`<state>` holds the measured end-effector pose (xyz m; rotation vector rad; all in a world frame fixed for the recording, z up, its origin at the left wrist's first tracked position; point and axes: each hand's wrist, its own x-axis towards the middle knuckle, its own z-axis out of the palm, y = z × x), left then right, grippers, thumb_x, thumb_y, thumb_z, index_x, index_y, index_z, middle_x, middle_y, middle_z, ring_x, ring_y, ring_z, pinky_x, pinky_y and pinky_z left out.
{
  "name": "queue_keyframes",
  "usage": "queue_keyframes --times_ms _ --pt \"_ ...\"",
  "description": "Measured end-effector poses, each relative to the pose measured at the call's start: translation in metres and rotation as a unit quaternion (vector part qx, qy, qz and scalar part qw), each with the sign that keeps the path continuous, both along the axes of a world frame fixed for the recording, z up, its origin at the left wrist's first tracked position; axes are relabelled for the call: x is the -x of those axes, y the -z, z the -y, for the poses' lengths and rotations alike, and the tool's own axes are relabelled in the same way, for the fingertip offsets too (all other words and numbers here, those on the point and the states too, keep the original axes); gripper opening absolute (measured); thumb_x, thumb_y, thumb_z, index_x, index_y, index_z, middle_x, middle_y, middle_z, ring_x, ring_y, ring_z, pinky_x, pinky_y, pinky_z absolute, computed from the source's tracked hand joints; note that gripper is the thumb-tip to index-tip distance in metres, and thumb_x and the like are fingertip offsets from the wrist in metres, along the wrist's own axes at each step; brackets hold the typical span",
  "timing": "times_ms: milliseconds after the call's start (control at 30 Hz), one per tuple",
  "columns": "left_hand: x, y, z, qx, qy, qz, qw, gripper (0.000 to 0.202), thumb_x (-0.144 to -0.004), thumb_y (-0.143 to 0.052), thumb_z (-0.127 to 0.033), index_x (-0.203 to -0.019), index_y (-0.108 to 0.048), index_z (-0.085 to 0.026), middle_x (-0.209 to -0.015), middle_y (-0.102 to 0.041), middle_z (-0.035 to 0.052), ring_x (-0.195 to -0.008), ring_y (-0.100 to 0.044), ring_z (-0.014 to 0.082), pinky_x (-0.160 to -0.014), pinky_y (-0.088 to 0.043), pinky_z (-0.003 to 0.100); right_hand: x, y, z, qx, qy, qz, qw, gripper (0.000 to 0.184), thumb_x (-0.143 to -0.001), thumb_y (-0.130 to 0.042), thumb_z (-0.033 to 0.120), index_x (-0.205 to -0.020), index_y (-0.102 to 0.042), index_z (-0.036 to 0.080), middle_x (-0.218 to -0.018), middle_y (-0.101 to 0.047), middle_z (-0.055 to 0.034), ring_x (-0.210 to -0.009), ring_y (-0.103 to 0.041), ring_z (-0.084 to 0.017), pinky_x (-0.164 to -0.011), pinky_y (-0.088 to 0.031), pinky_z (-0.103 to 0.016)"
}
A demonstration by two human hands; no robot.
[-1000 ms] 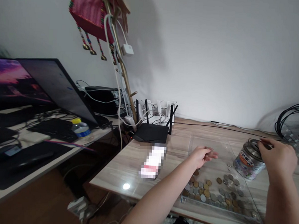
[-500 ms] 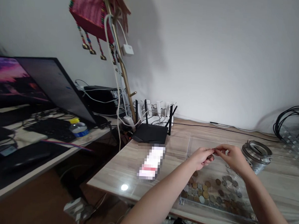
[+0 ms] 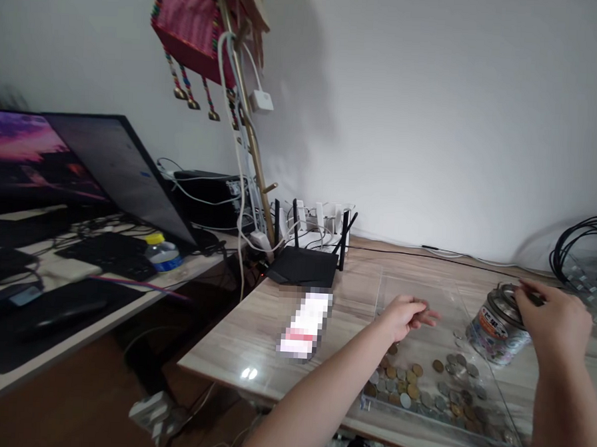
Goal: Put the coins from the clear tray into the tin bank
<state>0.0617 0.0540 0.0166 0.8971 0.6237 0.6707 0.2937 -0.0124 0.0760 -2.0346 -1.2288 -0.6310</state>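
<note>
I log right hand (image 3: 554,313) gone from left hand (image 3: 407,317), fingers loosely spread, to silver cylindrical metal tin (image 3: 493,335), three o'clock; right pinch unclear; work likely now at tin.

Single head-worn view, forward and slightly down over the nearby table (image 3: 243,331) to the wall (image 3: 434,124)

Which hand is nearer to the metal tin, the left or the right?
Right. The right hand is at the top of the metal tin; the left hand is apart from it, over the clear tray.
</note>
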Motion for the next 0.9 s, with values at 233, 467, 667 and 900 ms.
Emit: queue_keyframes --times_ms 233,467,667,900 --pt "-0.001 0.001 0.001 -0.069 0.009 -0.037 0.997 0.028 -0.065 -0.059 -0.038 -0.075 -0.056 -0.012 -0.052 -0.052 -0.0021 -0.031 -0.023 -0.0019 -0.035 -0.008 0.018 0.07 0.012 -0.017 0.102 -0.362 -0.098 0.922 0.031 -0.071 -0.045 0.041 -0.086 -0.062 0.02 -0.074 -0.063 -0.0031 -0.063 -0.052 -0.014 -0.057 -0.038 -0.025" --pt "-0.002 0.003 -0.002 0.009 0.017 -0.008 1.0 0.021 -0.075 -0.043 -0.02 -0.085 -0.056 -0.009 -0.061 -0.057 0.0048 -0.037 -0.04 0.0021 -0.034 -0.016 0.015 0.075 0.009 -0.014 0.065 -0.315 -0.085 0.943 0.025 -0.071 -0.044 0.036 -0.082 -0.063 0.024 -0.073 -0.063 -0.0018 -0.064 -0.052 -0.014 -0.058 -0.036 -0.025" --pt "0.0 0.004 -0.004 0.052 -0.045 0.022 0.997 0.028 -0.067 -0.036 0.0 -0.093 -0.047 -0.006 -0.077 -0.061 0.0133 -0.062 -0.06 0.0138 -0.044 -0.037 0.017 -0.002 0.0 -0.002 0.023 0.055 -0.023 0.998 0.033 -0.064 -0.045 0.047 -0.08 -0.065 0.026 -0.07 -0.059 -0.0085 -0.057 -0.046 -0.019 -0.044 -0.025 -0.027" --pt "0.0 -0.002 -0.001 0.008 -0.036 -0.008 0.999 0.006 -0.074 -0.043 -0.011 -0.078 -0.044 -0.013 -0.075 -0.062 0.008 -0.046 -0.053 0.0068 -0.034 -0.02 0.014 -0.021 0.011 -0.005 0.072 0.054 -0.001 0.996 0.029 -0.059 -0.046 0.045 -0.072 -0.064 0.027 -0.06 -0.058 -0.0069 -0.054 -0.045 -0.02 -0.048 -0.024 -0.029"
